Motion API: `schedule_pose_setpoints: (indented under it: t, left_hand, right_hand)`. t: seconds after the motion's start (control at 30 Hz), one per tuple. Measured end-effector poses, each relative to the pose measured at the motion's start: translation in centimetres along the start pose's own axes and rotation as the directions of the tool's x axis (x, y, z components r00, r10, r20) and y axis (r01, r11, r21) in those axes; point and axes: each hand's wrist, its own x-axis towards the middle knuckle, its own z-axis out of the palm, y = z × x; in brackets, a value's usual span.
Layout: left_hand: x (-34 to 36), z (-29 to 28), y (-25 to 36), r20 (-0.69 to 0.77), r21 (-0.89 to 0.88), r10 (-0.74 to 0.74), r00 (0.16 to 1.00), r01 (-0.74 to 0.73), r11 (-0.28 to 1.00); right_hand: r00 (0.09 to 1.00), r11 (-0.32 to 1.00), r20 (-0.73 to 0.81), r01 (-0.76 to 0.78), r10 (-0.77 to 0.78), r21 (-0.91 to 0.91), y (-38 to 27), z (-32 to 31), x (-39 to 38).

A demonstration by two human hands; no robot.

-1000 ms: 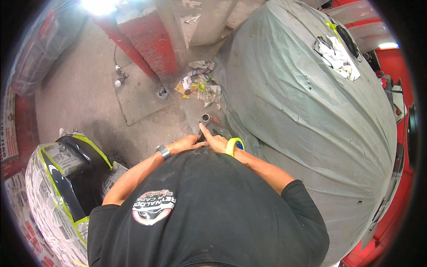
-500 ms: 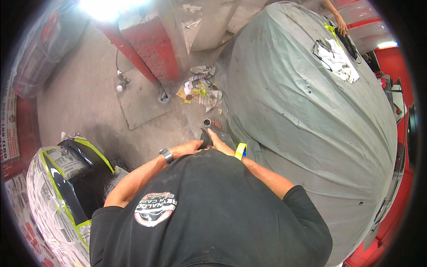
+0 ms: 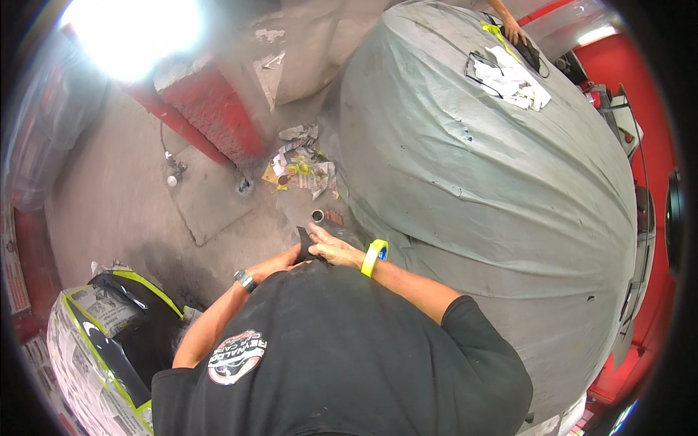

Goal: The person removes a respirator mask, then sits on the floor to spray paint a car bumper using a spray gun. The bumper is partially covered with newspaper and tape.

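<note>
Both hands are together in front of my black shirt. My left hand [image 3: 289, 257], a watch [image 3: 245, 280] on its wrist, is partly hidden by the shirt and appears closed on a dark flexible piece [image 3: 304, 238], whose kind I cannot make out. Against that piece rests my right hand [image 3: 333, 248], its fingers stretched out. A yellow tape roll [image 3: 374, 257] with a blue core circles my right wrist. Just beyond the hands, a small round open-topped container [image 3: 318, 216] shows beside my foot [image 3: 334, 217].
To the right bulges a large grey cover [image 3: 465, 189], with a white cloth [image 3: 512, 80] on top and another person's hand [image 3: 515, 30] near it. Scrap paper and tape [image 3: 302, 167] lie by a red pillar [image 3: 214, 109]. Newspaper-masked bodywork [image 3: 109, 327] stands at left.
The view has shifted, so surroundings sit further left. My right hand has turned and moved nearer my left, its fingers now lying more across the dark piece.
</note>
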Motion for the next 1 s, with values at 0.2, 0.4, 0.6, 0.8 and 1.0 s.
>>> schedule_pose_setpoints:
  t: [0.2, 0.4, 0.6, 0.8, 1.0]
  left_hand:
    - [-4.6, -1.0, 0.1, -0.110, -0.089, -0.288, 0.951, 0.279, 0.956]
    - [-16.0, 0.9, -9.3, -0.565, -0.208, -0.306, 0.767, 0.226, 0.952]
    - [-21.2, 7.5, -10.0, -0.687, -0.458, -0.578, 0.440, 0.355, 0.815]
    - [-17.8, 8.2, -9.4, -0.705, -0.496, -0.609, 0.363, 0.361, 0.790]
    - [-14.3, 7.9, -7.8, -0.734, -0.485, -0.599, 0.320, 0.370, 0.792]
  right_hand:
    - [0.984, 0.949, 0.070, -0.138, 0.165, -0.284, -2.8, -1.8, -2.5]
    - [0.997, 0.975, -0.071, 0.026, -0.043, -0.220, -4.8, -6.0, -4.1]
    - [0.990, 0.772, -0.025, 0.091, -0.137, -0.629, -6.2, -6.7, -8.6]
    - [0.992, 0.809, 0.126, 0.077, -0.003, -0.583, -3.5, -7.9, -7.4]
    - [0.945, 0.843, 0.322, 0.129, 0.055, -0.522, -2.5, -10.3, -5.8]
